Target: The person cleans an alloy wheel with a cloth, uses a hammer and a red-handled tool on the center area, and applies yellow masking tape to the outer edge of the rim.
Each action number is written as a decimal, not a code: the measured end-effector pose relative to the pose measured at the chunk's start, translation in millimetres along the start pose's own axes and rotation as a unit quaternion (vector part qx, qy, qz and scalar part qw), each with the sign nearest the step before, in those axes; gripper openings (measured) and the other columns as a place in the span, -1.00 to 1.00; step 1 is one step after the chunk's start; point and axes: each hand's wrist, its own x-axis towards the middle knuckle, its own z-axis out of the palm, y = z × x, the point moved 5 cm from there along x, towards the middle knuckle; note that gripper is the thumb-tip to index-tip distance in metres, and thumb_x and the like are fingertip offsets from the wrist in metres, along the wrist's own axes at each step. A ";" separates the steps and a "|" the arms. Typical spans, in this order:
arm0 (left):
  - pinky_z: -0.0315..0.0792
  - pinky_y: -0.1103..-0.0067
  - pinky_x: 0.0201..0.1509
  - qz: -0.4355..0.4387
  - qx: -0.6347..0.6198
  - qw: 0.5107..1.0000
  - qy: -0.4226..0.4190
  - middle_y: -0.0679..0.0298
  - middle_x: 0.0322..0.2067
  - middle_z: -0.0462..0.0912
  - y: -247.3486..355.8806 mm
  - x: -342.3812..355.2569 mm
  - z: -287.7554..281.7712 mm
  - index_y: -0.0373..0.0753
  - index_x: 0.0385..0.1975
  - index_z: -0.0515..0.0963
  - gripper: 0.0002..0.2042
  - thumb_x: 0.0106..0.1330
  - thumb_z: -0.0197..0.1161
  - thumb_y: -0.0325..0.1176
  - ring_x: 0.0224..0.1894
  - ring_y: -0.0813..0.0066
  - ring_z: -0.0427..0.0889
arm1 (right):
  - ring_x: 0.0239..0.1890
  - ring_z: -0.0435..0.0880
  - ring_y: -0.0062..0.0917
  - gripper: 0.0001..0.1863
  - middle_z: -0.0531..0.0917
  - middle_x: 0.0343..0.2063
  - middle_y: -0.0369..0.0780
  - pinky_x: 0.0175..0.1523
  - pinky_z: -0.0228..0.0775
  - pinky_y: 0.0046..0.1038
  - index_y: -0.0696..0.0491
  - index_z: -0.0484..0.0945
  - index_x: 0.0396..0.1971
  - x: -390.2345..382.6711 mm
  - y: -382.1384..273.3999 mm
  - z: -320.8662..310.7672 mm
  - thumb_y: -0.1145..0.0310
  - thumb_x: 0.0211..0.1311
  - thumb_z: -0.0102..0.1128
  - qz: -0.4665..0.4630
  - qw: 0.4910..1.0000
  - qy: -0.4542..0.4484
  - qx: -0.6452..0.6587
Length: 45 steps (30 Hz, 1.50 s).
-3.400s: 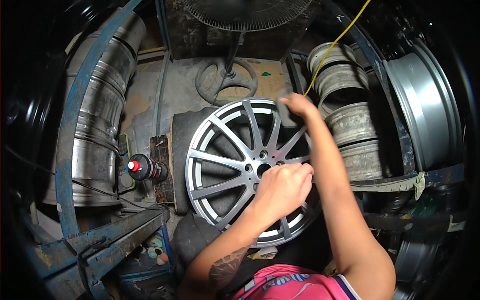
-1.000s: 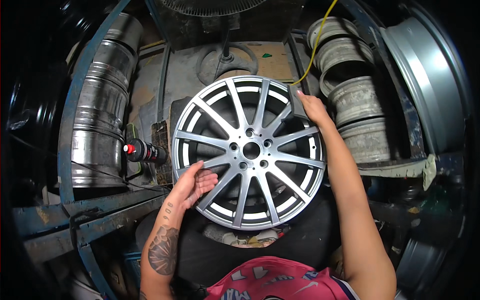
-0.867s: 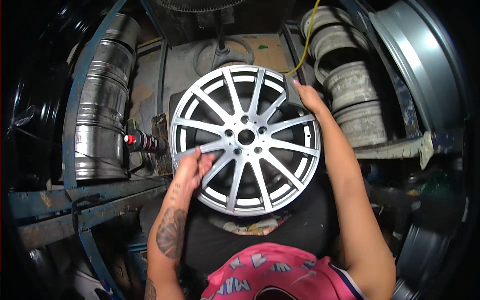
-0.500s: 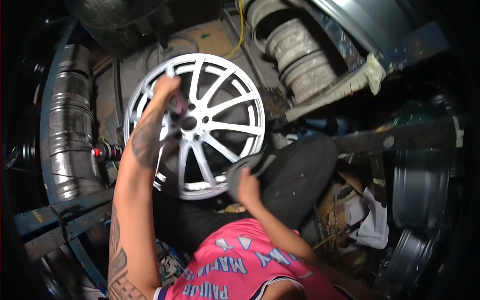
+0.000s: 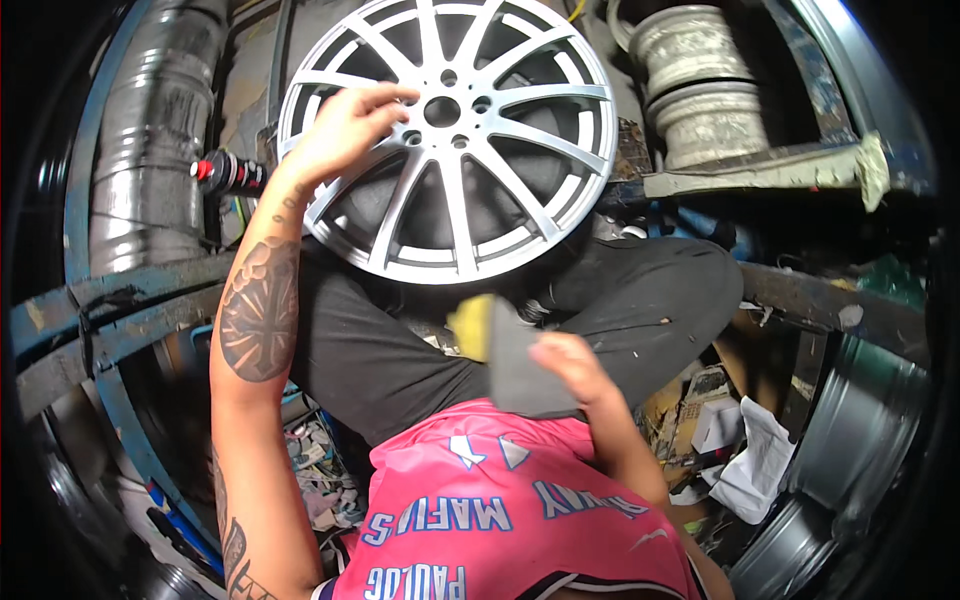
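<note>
A silver multi-spoke alloy wheel rim lies face up in front of me, over my crossed legs. My left hand rests over its left spokes with fingers stretched out near the centre bore; nothing shows in it. Close to my lap, my right hand is closed on the edge of a flat, dark grey sheet, blurred by motion. It looks like sandpaper. Against that sheet's left side shows a yellow, sponge-like piece; I cannot tell whether the two are joined.
A dark bottle with a red cap lies left of the rim. Stacked metal rims stand behind a blue frame at left, and dusty rims at upper right. White paper and more rims are at lower right.
The rim now sits higher in the picture and looks larger. My left hand has come nearer the hub. My right hand has drawn the grey sheet off the rim's lower edge toward my lap.
</note>
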 end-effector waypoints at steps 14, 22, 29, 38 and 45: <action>0.50 0.39 0.04 -0.001 0.206 0.975 0.079 0.02 -0.13 0.70 -25.0 -99.3 -41.2 -0.27 0.15 0.57 -0.65 0.41 0.23 -0.34 -0.13 0.23 0.67 | 0.48 0.27 -0.30 -0.39 0.34 0.42 -0.03 0.50 0.07 -0.35 0.23 0.22 0.44 27.8 -50.6 -15.7 0.31 0.50 0.05 -0.138 0.904 0.214 -0.343; 0.43 0.53 -0.09 -0.097 0.100 0.984 0.114 0.19 -0.31 0.59 -60.4 -131.4 -79.9 -0.28 0.19 0.53 -0.64 0.44 0.18 -0.35 -0.27 0.48 0.52 | 0.36 0.43 -0.40 -0.51 0.53 0.29 -0.09 0.44 0.14 -0.41 0.21 0.41 0.34 36.4 -107.9 -61.8 0.26 0.55 0.00 -0.182 0.895 0.330 -0.239; 0.40 0.59 -0.07 -0.101 0.092 0.985 0.110 0.26 -0.27 0.58 -63.3 -117.4 -81.3 -0.24 0.26 0.49 -0.60 0.46 0.19 -0.32 -0.26 0.57 0.46 | -0.57 0.63 0.02 -0.23 0.57 -0.65 0.05 -0.41 0.42 -0.01 -0.26 0.17 0.51 37.0 -57.8 -7.1 0.41 0.31 0.14 -0.096 0.770 0.308 -0.551; 0.44 0.53 0.12 -0.026 0.110 0.994 -0.005 0.15 -0.02 0.67 7.1 -39.0 -30.8 -0.22 0.28 0.49 -0.60 0.48 0.15 -0.31 -0.04 0.47 0.59 | -0.49 0.68 -0.14 -0.40 0.69 -0.45 0.01 -0.28 0.53 -0.19 -0.10 0.36 0.41 30.4 -46.5 100.9 0.40 0.36 0.14 -0.133 0.864 -0.043 -0.483; 0.44 0.49 0.15 0.093 0.112 0.979 -0.142 0.15 -0.02 0.67 83.7 -15.9 67.0 -0.30 0.18 0.54 -0.66 0.44 0.18 -0.39 -0.02 0.41 0.61 | -0.58 0.49 -0.81 -0.64 0.74 -0.31 -0.31 -0.50 0.27 -0.66 0.15 0.63 0.10 -125.1 -14.1 -12.7 0.38 0.33 0.25 -0.008 0.999 -0.049 0.013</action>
